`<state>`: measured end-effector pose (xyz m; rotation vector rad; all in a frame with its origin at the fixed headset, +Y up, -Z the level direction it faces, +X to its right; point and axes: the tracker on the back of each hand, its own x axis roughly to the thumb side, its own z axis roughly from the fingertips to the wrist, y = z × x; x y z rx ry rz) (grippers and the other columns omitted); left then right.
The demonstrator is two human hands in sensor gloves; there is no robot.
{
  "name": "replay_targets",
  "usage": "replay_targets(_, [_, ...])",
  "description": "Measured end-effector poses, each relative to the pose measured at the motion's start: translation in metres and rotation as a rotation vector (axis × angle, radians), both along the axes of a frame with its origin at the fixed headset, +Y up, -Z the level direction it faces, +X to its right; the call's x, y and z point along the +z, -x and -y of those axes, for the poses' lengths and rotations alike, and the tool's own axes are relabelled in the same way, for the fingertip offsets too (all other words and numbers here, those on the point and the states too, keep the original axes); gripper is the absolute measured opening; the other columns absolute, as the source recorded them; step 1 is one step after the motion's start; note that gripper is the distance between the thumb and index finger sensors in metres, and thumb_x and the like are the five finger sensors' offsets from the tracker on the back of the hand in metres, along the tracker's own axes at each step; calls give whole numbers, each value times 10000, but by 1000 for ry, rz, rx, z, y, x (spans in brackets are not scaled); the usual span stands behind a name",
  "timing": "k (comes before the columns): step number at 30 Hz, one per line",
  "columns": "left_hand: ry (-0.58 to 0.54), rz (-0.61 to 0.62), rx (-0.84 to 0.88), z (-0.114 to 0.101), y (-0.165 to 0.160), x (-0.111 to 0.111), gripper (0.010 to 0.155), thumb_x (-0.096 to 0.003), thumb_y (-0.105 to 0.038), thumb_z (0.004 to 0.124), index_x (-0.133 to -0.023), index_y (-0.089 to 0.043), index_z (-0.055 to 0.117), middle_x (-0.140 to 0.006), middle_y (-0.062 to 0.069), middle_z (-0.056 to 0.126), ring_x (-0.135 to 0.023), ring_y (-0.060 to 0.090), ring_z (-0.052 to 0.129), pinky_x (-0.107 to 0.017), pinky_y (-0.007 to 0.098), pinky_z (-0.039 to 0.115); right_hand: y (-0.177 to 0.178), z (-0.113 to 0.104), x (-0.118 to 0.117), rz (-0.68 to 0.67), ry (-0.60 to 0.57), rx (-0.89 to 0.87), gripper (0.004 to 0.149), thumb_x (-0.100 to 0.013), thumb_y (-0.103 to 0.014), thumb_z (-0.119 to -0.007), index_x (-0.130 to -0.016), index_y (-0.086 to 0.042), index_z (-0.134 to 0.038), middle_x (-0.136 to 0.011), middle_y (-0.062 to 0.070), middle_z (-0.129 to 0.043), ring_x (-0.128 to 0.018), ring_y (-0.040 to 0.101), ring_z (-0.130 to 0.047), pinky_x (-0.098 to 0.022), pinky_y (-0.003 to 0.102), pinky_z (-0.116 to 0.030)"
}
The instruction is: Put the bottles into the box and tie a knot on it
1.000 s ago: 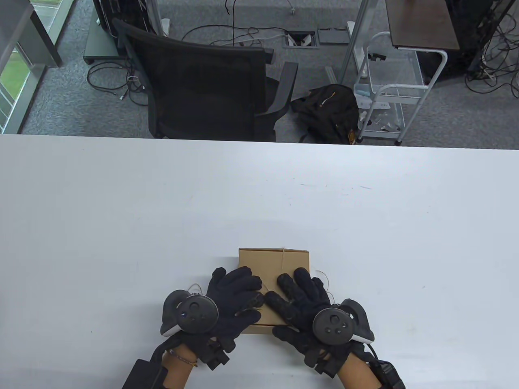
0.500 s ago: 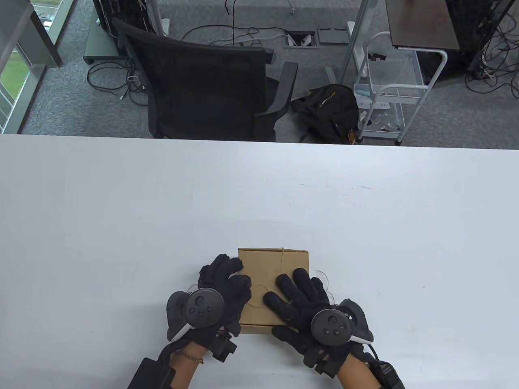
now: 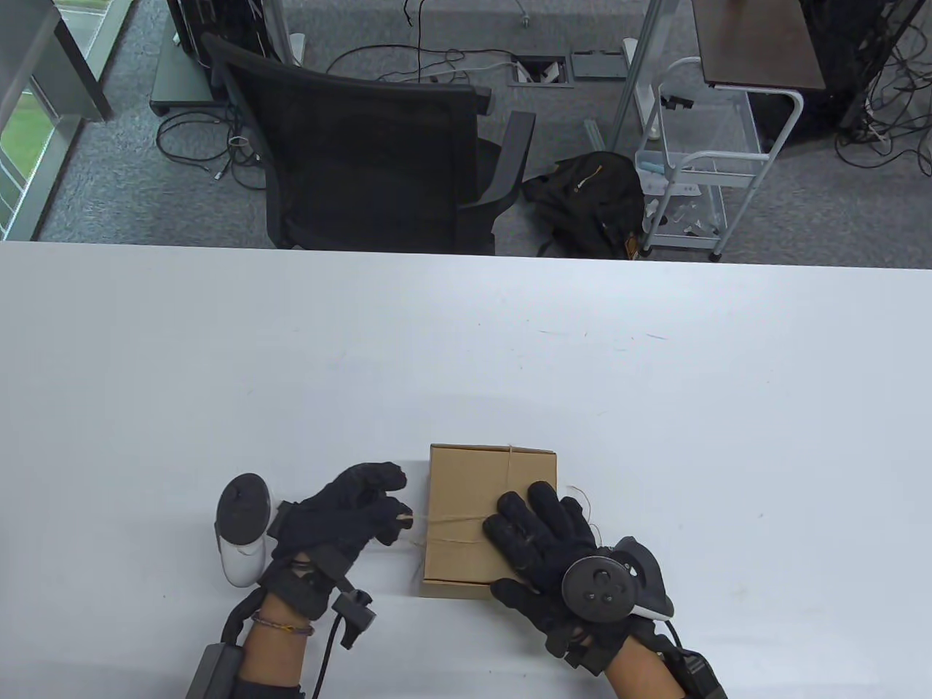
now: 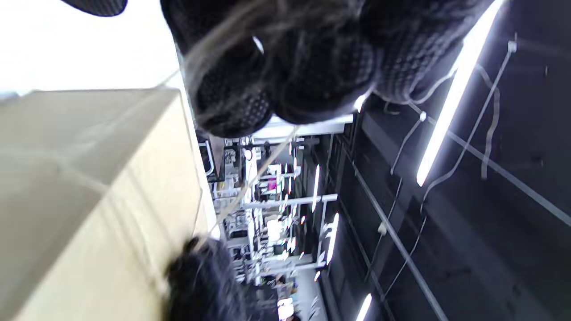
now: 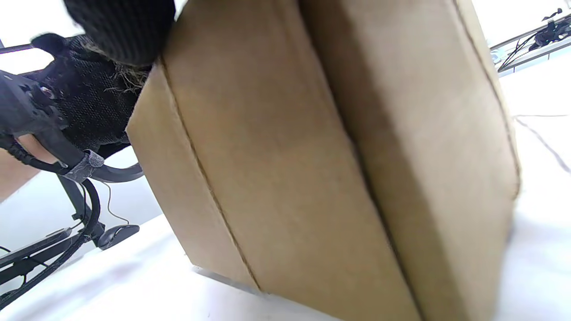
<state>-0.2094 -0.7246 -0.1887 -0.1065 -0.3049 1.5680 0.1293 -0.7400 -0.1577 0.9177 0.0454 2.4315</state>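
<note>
White tabletop fills the lower part of the table view, with a black office chair, a dark bag and a wire trolley on the grey carpet beyond its far edge. Near the front edge sits 1 closed cardboard box, its long axis running from the person toward the far side; its contents are hidden and no writing shows on it. Thin twine crosses the lid. Just left of the box, the left hand pinches 1 end of the twine between curled fingertips, the strand stretched taut to the box. The right hand lies flat on the lid's right half, fingers straight, pressing down. In the left wrist view, gloved fingers bunch at the top with blurred twine strands trailing toward the box at lower left. In the right wrist view, the box fills the frame, plain and unlabelled, with a fingertip on its upper edge and the left hand behind it.
</note>
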Motion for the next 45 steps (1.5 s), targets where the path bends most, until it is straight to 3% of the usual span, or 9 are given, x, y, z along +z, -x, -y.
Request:
replay_targets(10, [136,-295,213,29,72,0,620,-572,-483,801,-1061,-124,671,-647,-27,1022,-767,316,989,-678,802,487,-1,0,0,2,11,-8,725,-480,-511,-701,-1082,-143,-533,-1167,102,-370,-1015,454,-187,-657,729,-231])
replay_targets(14, [299,-498,-432,23,66,5,816,-545,-512,801,-1176,-91,499,-1166,295,640,-1047,625,567,-639,856,293,0,0,0,1,8,-7,724,-479,-508,-702,-1081,-142,-535,-1167,95,-373,-1013,456,-185,-656,730,-230])
replay_targets(17, [234,-456,-895,16,44,0,886,-550,-576,751,-1218,-132,374,-1246,341,337,-1080,666,284,-617,845,223,0,0,1,0,6,-11,721,-479,-505,-704,-1080,-142,-538,-1167,91,-378,-1013,456,-186,-656,731,-233])
replay_targets(22, [-118,-200,-903,1,-23,-1,799,-539,-575,720,-1224,-330,390,-1291,242,167,-1098,610,97,-644,822,163,3,-1,3,-8,-9,3,720,-480,-501,-704,-1078,-134,-544,-1166,91,-388,-1010,469,-193,-652,735,-237])
replay_targets(25, [-205,-16,-805,-5,-61,6,744,-522,-563,767,-1195,-340,539,-1311,202,201,-1113,587,85,-668,812,163,7,-3,6,-8,-40,24,722,-479,-508,-700,-1076,-129,-551,-1164,98,-403,-1006,483,-216,-651,737,-243])
replay_targets(30, [-299,-50,-988,-4,-93,14,601,-491,-487,853,-1053,-283,794,-1298,201,432,-1137,609,262,-665,843,241,9,-3,7,-14,-49,34,721,-479,-508,-699,-1075,-129,-554,-1164,99,-408,-1003,492,-225,-648,738,-237])
replay_targets(36, [-353,-45,-935,-3,-96,17,454,-495,-357,865,-923,-207,863,-1175,138,677,-1116,547,537,-666,859,303,10,-4,7,-27,-43,18,716,-477,-511,-705,-1082,-155,-562,-1166,115,-402,-1004,494,-221,-647,741,-212])
replay_targets(42, [-383,-77,-911,-5,-92,22,469,-500,-354,851,-921,-147,846,-1129,126,750,-1088,512,635,-680,848,368,-26,-24,0,94,-103,-348,742,-457,-495,-813,-1100,-291,-503,-1156,214,-368,-994,510,-248,-623,785,-217])
replay_targets(45, [-386,-75,-934,-4,-93,22,469,-498,-362,857,-913,-143,854,-1120,129,759,-1077,517,651,-678,842,405,-50,-28,-5,181,-79,-440,748,-463,-311,-824,-1106,-267,-446,-1146,235,-409,-980,562,-318,-610,819,-305])
